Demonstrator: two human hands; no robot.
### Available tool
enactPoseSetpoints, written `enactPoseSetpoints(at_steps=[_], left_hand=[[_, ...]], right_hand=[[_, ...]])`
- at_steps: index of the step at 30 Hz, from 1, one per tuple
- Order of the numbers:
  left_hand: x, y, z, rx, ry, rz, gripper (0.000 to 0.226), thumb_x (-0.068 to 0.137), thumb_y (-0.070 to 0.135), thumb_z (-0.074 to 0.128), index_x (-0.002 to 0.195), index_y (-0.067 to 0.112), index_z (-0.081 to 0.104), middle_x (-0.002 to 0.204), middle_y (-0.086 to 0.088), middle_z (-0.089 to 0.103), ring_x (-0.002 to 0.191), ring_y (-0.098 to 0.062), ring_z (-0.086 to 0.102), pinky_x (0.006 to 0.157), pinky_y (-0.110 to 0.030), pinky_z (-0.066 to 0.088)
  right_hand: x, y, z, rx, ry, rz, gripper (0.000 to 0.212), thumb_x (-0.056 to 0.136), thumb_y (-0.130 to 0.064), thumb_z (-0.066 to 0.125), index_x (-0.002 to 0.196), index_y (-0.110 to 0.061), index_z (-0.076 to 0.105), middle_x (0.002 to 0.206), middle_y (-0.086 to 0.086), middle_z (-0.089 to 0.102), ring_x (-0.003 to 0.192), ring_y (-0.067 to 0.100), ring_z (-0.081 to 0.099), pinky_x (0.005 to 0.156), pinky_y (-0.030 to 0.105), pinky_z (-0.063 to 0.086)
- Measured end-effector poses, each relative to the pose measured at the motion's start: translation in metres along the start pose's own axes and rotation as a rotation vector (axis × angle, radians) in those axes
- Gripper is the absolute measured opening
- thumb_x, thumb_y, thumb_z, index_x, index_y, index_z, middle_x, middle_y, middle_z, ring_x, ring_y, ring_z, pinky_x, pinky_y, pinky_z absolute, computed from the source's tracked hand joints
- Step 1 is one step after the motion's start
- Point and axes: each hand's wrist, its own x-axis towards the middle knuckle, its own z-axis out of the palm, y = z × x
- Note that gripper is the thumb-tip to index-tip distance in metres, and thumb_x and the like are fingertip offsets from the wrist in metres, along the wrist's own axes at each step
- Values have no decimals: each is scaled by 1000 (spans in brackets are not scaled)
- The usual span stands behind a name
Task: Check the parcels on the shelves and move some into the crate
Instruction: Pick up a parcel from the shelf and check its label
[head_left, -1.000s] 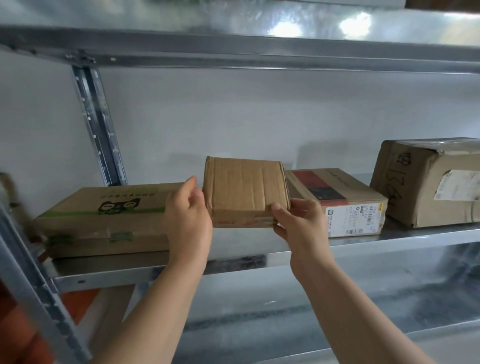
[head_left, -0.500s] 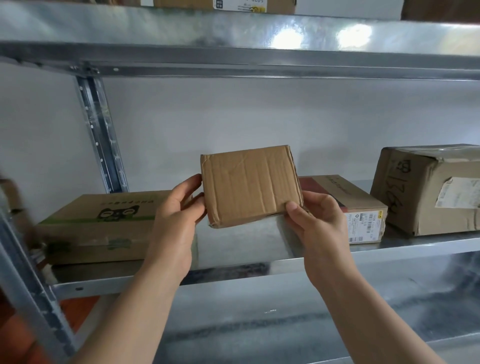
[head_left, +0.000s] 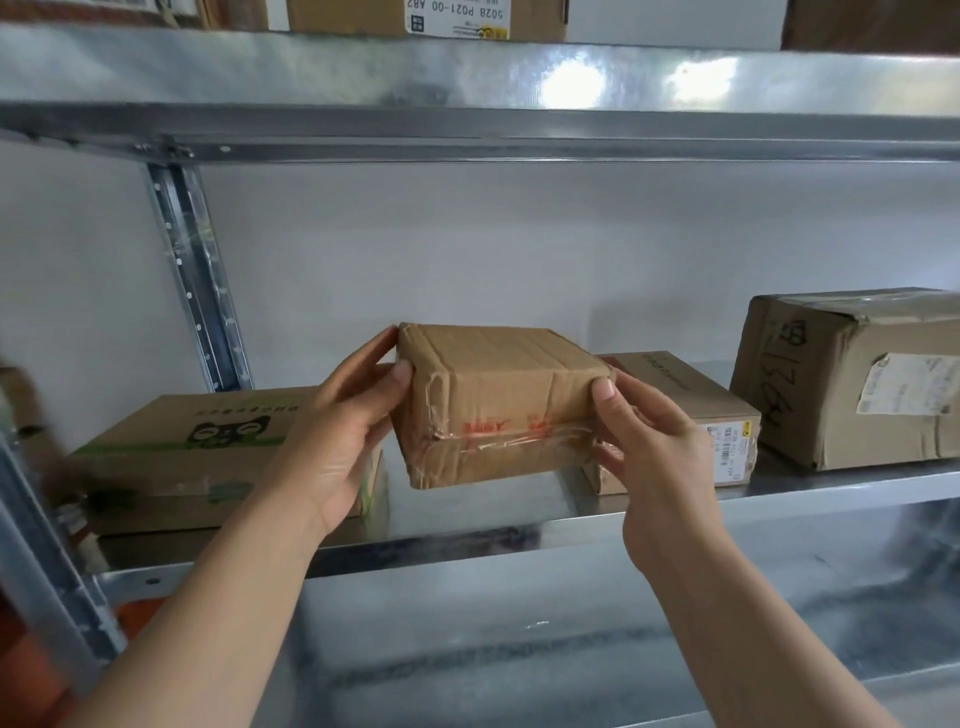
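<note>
Brown cardboard parcel (head_left: 498, 405) (clear tape and red print on its near face) hangs in the air above the shelf's (head_left: 467, 551) front edge. The left hand (head_left: 337, 431) grips its left end and the right hand (head_left: 660, 441) its right. Its long axis runs left to right, with the taped face toward the camera. Bare shelf lies beneath it, between a cat-printed box (head_left: 208, 447) on the left and a labelled box (head_left: 691, 415) just right. A big box (head_left: 857, 374) sits farther right, and the upper shelf (head_left: 467, 135) is well above.
</note>
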Motion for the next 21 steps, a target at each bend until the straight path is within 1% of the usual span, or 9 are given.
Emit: enactPoseSetpoints(at_steps=[2,5,8,10,13,16,18,19,21], left_hand=[[0,-3,0,-9,8,-32,53,77,34,71,129,23,68,120,-1,74,121,-23,64,107,-47,45],[-2,-8,-3,-45,8,-72,47,80,40,71,119,14,72,109,-4,76,113,-27,66,92,-42,52],[-3,-13,-3,-117,17,-111,46,82,42,71,113,9,69,104,-7,75,109,-32,68,95,-52,55],[-3,-13,1,-162,39,-125,37,80,41,67,103,12,66,91,-2,76,94,-24,72,83,-47,61],[-3,-13,7,-136,91,-113,34,77,42,66,96,14,67,87,-1,78,84,-19,75,62,-36,62],[-5,-11,13,-111,154,-70,33,74,43,68,95,17,68,83,2,79,78,-16,76,58,-35,61],[-7,-12,18,-102,207,-52,45,69,44,72,105,18,69,92,2,79,86,-16,76,63,-36,62],[-9,-13,21,-83,239,-39,56,65,46,75,113,19,67,100,1,78,94,-18,75,71,-39,62],[-11,-15,27,-9,300,-3,68,60,50,79,121,23,64,110,1,75,102,-18,73,86,-42,60]], right_hand=[[0,1,2,-14,6,21,27,90,-25,75,117,-19,77,93,-5,77,87,13,67,88,36,55],[1,1,3,-21,7,48,23,89,-28,76,112,-22,79,94,-4,79,85,12,69,78,33,56],[0,1,5,-19,-1,59,14,91,-26,74,103,-22,80,82,-4,78,69,6,69,58,23,55],[0,2,6,-58,8,28,13,94,-24,72,103,-19,79,72,-7,75,60,3,67,53,21,54],[1,2,9,-148,-8,-24,18,96,-25,69,112,-19,75,75,-15,76,69,-2,70,69,28,61],[-5,3,14,-262,-51,-72,17,95,-32,70,110,-24,66,91,-11,75,90,5,71,87,34,57],[-10,4,18,-346,-91,-105,24,90,-43,72,106,-28,61,111,-4,70,107,14,67,93,36,53],[-12,5,19,-373,-119,-106,35,87,-51,73,112,-29,61,122,-2,66,114,15,63,99,39,51],[-19,6,23,-430,-175,-82,70,82,-64,70,139,-26,53,145,-6,49,130,12,52,111,39,43]])
